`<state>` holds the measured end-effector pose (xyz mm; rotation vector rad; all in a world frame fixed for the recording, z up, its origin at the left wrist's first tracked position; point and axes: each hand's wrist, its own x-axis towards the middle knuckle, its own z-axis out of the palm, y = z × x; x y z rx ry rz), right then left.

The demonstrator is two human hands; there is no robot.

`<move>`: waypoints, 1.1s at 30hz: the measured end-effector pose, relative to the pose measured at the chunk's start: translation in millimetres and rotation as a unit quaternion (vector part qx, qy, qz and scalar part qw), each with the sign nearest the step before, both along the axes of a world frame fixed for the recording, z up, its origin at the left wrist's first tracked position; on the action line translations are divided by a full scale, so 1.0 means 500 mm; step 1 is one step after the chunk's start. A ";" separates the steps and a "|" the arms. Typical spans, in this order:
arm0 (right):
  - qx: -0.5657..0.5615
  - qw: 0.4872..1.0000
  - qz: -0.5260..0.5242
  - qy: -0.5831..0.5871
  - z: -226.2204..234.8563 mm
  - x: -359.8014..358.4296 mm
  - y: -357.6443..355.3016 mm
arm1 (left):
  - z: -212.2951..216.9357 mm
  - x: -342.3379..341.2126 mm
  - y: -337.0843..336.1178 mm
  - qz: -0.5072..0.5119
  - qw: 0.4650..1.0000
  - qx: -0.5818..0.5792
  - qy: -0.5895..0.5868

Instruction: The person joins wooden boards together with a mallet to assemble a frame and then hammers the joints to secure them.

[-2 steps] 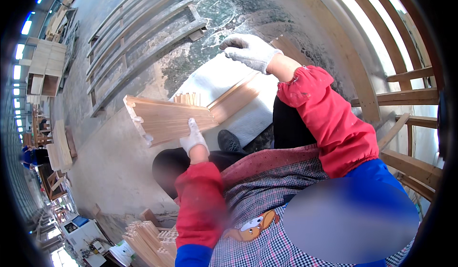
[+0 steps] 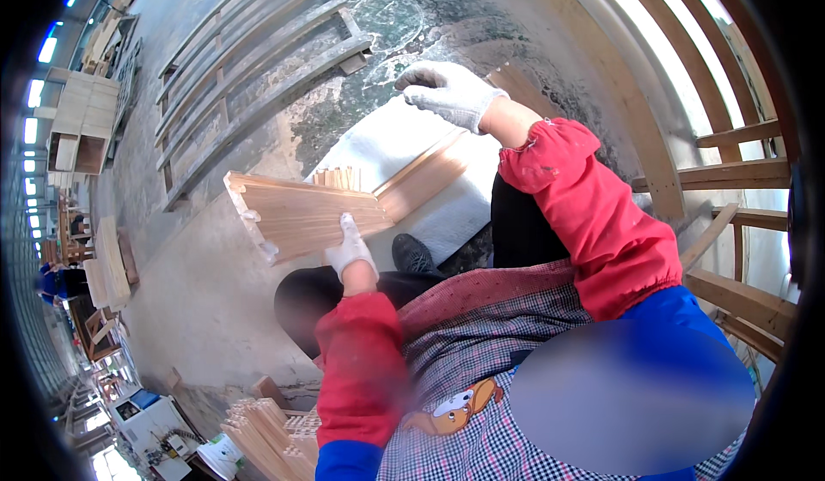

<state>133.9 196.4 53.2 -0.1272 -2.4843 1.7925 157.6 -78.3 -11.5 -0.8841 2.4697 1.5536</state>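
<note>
My left hand (image 2: 351, 253), in a white glove, is closed on the near edge of a wide wooden board (image 2: 301, 210), its thumb lying on the top face. The board's right end meets a second wooden board (image 2: 421, 179) at an angle. That second board rests on a white padded sheet (image 2: 365, 144) on the floor. Beyond its far end is my right hand (image 2: 451, 94), also gloved, with fingers curved and apart and nothing visible in them. Short wooden strips (image 2: 338, 177) show behind the first board.
A slatted wooden pallet (image 2: 249, 77) lies at the far left. Wooden framing (image 2: 726, 176) stands along the right. More boards (image 2: 524, 86) lie past my right hand. Stacked wooden strips (image 2: 262, 429) sit at lower left, near a white machine (image 2: 155, 429). My shoe (image 2: 412, 253) is beside the boards.
</note>
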 end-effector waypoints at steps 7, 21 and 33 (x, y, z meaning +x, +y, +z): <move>0.001 1.000 0.004 -0.020 0.004 -0.003 -0.009 | -0.025 0.001 -0.013 -0.046 0.998 -0.033 -0.027; 0.066 0.947 -0.193 0.247 0.034 0.132 0.035 | -0.115 -0.155 -0.032 -0.220 0.949 -0.190 -0.119; -0.302 0.454 -0.699 0.463 0.324 1.205 0.275 | 0.104 -0.076 0.041 -0.262 0.947 -0.030 0.182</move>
